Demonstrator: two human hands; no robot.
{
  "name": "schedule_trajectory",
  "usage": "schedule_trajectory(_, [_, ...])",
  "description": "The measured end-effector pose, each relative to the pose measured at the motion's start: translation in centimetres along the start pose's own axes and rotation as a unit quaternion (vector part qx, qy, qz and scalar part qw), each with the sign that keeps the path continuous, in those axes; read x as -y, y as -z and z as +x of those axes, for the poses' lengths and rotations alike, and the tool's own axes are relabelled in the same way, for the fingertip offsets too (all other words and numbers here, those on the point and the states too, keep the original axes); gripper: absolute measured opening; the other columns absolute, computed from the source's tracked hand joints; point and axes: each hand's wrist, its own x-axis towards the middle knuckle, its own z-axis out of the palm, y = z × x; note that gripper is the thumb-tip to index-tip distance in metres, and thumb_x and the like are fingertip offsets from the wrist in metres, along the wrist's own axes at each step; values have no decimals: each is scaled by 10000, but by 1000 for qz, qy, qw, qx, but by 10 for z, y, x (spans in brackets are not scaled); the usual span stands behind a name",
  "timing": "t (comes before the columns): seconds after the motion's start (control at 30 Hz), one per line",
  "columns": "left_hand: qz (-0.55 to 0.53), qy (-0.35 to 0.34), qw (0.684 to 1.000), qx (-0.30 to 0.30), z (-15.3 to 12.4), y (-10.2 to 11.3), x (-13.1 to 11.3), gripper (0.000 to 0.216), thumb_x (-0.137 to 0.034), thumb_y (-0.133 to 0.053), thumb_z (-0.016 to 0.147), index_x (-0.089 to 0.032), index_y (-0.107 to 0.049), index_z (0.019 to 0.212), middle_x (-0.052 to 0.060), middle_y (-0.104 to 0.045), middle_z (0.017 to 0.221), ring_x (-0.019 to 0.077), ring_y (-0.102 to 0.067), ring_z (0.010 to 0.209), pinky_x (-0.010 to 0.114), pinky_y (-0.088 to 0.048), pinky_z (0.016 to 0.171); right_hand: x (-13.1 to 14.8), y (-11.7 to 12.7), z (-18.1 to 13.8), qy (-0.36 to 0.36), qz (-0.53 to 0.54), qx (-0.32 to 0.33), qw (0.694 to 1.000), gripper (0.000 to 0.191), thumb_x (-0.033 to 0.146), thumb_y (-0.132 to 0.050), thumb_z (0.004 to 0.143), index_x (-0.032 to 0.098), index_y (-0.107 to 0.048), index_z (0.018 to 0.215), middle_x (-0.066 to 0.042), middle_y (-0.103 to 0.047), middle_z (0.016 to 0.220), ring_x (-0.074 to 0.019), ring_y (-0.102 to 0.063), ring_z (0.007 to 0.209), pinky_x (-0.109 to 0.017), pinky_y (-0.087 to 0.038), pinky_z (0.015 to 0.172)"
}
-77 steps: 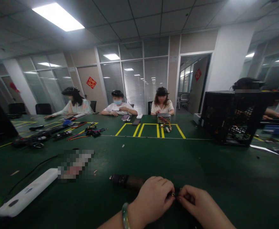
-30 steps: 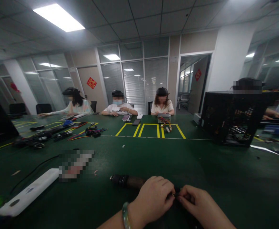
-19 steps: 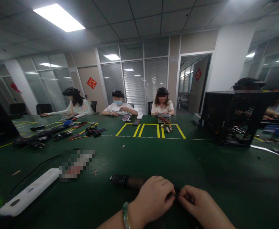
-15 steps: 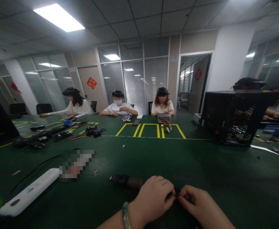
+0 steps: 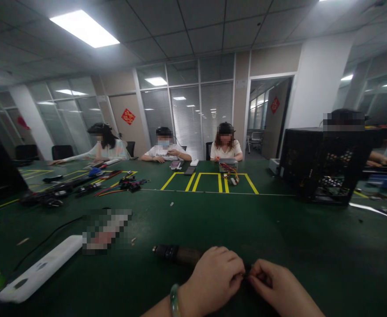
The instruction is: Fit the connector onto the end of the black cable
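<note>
Both my hands meet at the bottom edge of the head view, over the green table point(image 5: 213, 220). My left hand point(image 5: 213, 279), with a green bangle point(image 5: 174, 300) on its wrist, is closed in a pinch. My right hand point(image 5: 276, 288) is closed too, its fingertips touching those of the left. Between them is something small and dark that I cannot make out. A dark cylindrical tool point(image 5: 176, 254) lies flat on the table just behind my left hand, partly hidden by it.
A white oblong device point(image 5: 39, 273) with a black cable lies at the left. Farther off are bundles of wires point(image 5: 127, 184), yellow floor-tape boxes point(image 5: 210, 181), a black open computer case point(image 5: 322, 165) at the right, and several seated people along the far and right sides.
The view has shifted slightly, so my hands sit a little lower in the picture. They stay pinched together on the same small thing.
</note>
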Motion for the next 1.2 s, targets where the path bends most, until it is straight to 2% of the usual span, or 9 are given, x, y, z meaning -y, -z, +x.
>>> schedule_trajectory(0.33, [6, 25, 1000, 4, 0, 2, -4, 137, -263, -658, 850, -234, -584, 962, -28, -647, 974, 177, -577, 921, 317, -395, 836, -2, -1, -1, -2, 6, 0, 1000, 130, 252, -560, 852, 208, -666, 791, 15, -684, 721, -147, -622, 668, -191, -409, 574])
schedule_trajectory(0.67, [8, 26, 1000, 14, 1, 1, -3, 86, -247, -623, 872, -223, -595, 950, -14, -648, 964, 179, -573, 922, 313, -392, 838, -2, 1, -2, -11, 14, 12, 1000, 135, 274, -559, 861, 214, -666, 807, 16, -686, 737, -147, -631, 677, -190, -414, 578])
schedule_trajectory(1.2, [34, 17, 999, 14, 2, 0, -7, 40, -240, -616, 906, -211, -601, 929, -14, -655, 930, 176, -565, 901, 300, -389, 821, -5, 4, 0, -6, -18, -7, 1000, 109, 248, -570, 830, 195, -644, 769, 12, -676, 701, -142, -615, 651, -191, -392, 562])
